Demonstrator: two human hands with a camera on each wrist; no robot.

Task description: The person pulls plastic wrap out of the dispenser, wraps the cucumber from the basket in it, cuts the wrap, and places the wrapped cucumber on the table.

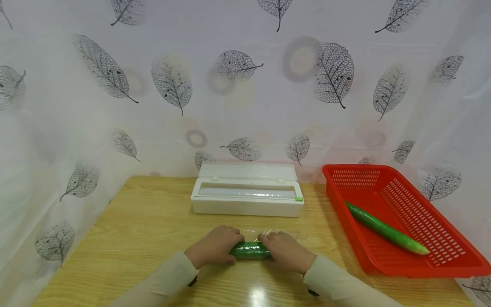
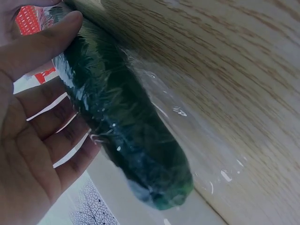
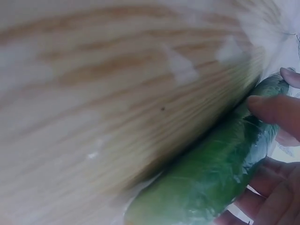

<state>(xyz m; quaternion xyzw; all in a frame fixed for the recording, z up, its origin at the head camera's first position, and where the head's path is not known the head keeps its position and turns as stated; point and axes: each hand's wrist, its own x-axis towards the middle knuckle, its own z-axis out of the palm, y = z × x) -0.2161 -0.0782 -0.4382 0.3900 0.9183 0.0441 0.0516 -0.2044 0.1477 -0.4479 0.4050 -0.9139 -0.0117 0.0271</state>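
Observation:
A green cucumber [image 1: 250,250] lies crosswise near the table's front, with clear plastic film [image 2: 187,126] around it. My left hand [image 1: 217,246] holds its left part, the thumb on one side and the fingers on the other. On the right part my right hand [image 1: 287,251] grips in the same way. Loose film spreads from the cucumber over the wood in the left wrist view. In the right wrist view the wrapped cucumber [image 3: 201,173] lies along the thumb and fingers. The hands cover both ends in the head view.
Behind the hands stands a white cling film box [image 1: 247,207], lid raised, with a roll [image 1: 245,193] inside. At the right a red plastic basket [image 1: 354,243] holds another cucumber [image 1: 387,230]. A leaf-patterned curtain [image 1: 245,106] hangs behind the wooden table [image 1: 153,213].

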